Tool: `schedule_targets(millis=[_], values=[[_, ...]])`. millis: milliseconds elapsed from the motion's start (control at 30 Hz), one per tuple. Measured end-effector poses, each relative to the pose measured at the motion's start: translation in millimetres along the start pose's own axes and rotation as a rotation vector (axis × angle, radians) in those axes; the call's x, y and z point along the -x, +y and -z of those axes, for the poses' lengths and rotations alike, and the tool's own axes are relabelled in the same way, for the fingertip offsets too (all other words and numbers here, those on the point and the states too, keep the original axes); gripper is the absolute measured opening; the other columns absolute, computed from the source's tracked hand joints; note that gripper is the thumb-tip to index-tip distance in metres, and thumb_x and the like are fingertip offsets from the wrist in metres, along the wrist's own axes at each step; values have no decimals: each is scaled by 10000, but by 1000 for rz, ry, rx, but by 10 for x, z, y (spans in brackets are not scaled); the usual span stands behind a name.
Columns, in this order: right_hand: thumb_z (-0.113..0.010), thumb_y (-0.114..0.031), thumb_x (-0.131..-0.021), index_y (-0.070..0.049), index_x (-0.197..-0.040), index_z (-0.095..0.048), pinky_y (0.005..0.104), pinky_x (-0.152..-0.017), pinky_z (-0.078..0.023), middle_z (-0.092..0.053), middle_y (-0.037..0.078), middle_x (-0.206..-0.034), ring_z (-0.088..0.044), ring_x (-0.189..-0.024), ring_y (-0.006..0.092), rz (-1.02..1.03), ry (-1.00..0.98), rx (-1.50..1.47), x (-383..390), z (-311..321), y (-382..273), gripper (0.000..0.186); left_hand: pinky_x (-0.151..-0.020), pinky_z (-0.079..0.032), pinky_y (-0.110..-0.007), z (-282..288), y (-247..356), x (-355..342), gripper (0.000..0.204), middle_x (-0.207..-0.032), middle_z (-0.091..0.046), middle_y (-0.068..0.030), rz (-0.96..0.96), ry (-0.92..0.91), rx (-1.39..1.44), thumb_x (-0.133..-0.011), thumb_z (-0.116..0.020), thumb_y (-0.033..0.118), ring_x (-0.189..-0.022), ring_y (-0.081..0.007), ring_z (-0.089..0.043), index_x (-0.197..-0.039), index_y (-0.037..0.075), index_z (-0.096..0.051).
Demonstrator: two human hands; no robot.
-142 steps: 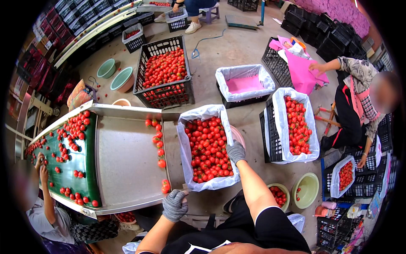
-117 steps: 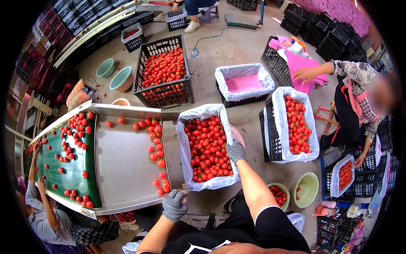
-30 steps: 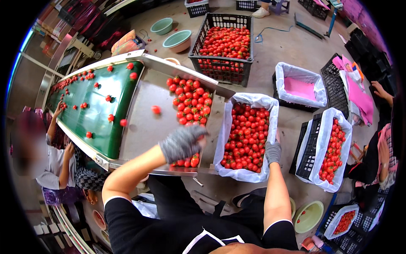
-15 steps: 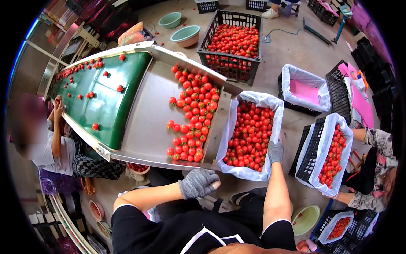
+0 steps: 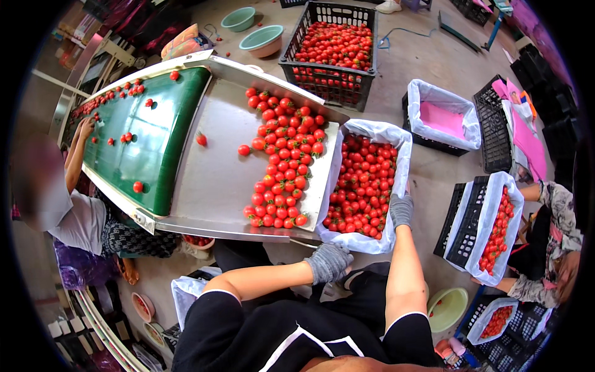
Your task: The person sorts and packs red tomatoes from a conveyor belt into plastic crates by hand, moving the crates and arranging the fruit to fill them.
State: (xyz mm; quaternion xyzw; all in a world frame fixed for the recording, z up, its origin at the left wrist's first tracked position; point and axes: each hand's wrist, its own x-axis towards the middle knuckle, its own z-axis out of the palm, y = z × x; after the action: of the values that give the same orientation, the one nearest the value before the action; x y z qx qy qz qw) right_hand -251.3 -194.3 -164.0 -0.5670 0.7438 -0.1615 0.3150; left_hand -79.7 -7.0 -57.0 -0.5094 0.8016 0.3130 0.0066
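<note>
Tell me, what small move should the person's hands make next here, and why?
Probably sweep the left hand up over the metal tray to push the heap of tomatoes into the white-lined crate. The heap sits against the tray's edge beside the crate, the left hand hangs below the tray, and the right hand grips the crate's liner.

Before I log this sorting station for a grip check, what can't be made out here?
Head view only:
- Left hand: grey glove at the near corner of the lined crate; the grip underneath is hidden by the glove.
- Right hand: on the liner's rim, fingertips hidden.
- Crate depth: hidden under the cherry tomatoes.
- Small crate at lower right: bent by the fisheye rim.
</note>
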Motion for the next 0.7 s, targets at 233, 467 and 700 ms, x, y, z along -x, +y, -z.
schedule_targets(millis=[233,467,700], values=[[-534,-313,-734,-34,-993,-600,432,-804,-457,-619,232,-918,-593,-890,374,-12,-16,20,25,46,-77,387,-678,-451,-408,-566,-194,-224,177,-842,-619,-113,-17,-197,-399,-754,-552,203,-832,-260,-576,-838,80,-647],[-541,-306,-738,-32,-992,-598,429,-817,-453,-617,234,-936,-588,-916,369,-36,-23,46,8,30,-52,378,-658,-435,-417,-594,-79,-283,159,-845,-627,-108,69,-262,-448,-764,-543,173,-843,-262,-579,-835,94,-661],[-547,-305,-742,-37,-999,-598,428,-821,-453,-619,232,-930,-590,-914,367,-57,-44,30,43,74,-119,375,-634,-431,-411,-662,-120,-262,184,-852,-629,-121,-15,-271,-546,-760,-541,176,-820,-260,-588,-872,95,-662]])
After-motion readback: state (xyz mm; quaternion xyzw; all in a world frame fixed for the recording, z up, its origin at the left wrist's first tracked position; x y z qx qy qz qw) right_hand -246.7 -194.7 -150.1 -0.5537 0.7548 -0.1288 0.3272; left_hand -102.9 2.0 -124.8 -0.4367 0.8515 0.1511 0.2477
